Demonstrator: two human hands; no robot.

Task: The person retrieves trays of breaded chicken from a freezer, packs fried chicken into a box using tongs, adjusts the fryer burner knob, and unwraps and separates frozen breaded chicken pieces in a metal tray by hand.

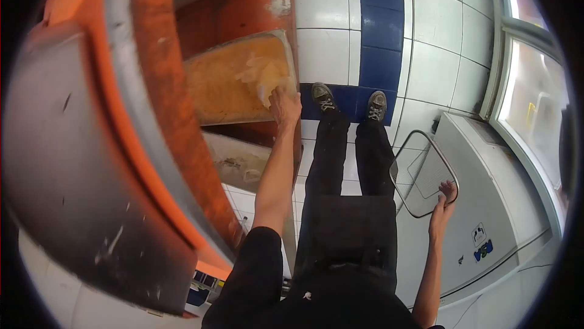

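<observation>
My left hand is at the near edge of a bin with an orange-yellow inside. Its fingers are curled at pale, crumpled scraps lying in the bin; what they pinch is too blurred to name. Out to the right, my right hand is closed around the lower right side of a thin metal frame with rounded corners. The frame is held up in front of a white cabinet, and the cabinet shows through its middle.
An orange shelf unit with a large dark curved panel fills the left. Below the orange bin is another bin with pale scraps. My shoes stand on white and blue floor tiles. A window is at the right.
</observation>
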